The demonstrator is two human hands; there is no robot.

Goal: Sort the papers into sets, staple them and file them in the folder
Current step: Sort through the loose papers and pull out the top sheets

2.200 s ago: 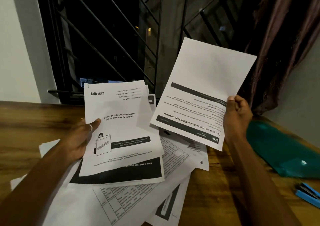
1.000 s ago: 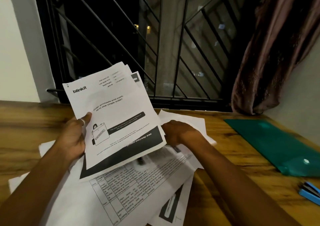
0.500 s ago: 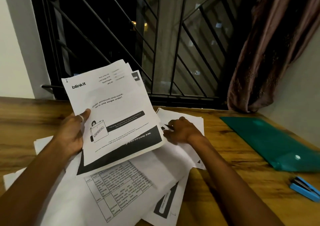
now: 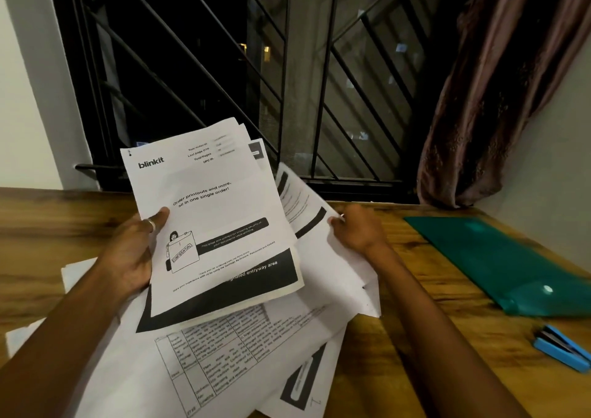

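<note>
White printed pages fill your left hand [image 4: 134, 251]: it grips a stack [image 4: 211, 225] by its left edge, thumb laid across the top page, the fingers hidden behind. That thumb wears a ring [image 4: 150, 224]. The top page is headed "blinkit", and you hold the stack up above the loose papers.

Your right hand [image 4: 358, 229] pinches the right edge of a single sheet [image 4: 303, 203], fingers curled onto the paper. This sheet is lifted and tilted. From your right hand it runs leftward, and its left part disappears behind the stack's right edge.

Under both hands and between your forearms the loose papers [image 4: 224, 353] lie spread and overlapping on the wooden table [image 4: 399, 337]. Just below the stack, one of them shows a grid of text face up.

Right of your right hand, well apart from it, the green folder [image 4: 499, 264] lies flat on the table, a small snap showing on its near end. Nearer to you than the folder, off to the right of your right forearm, the blue stapler [image 4: 563, 349] rests on the wood.

Beyond both hands stands a black window grille [image 4: 192, 65]. A brownish curtain [image 4: 495, 97] hangs beyond your right hand, past the folder's far end.
</note>
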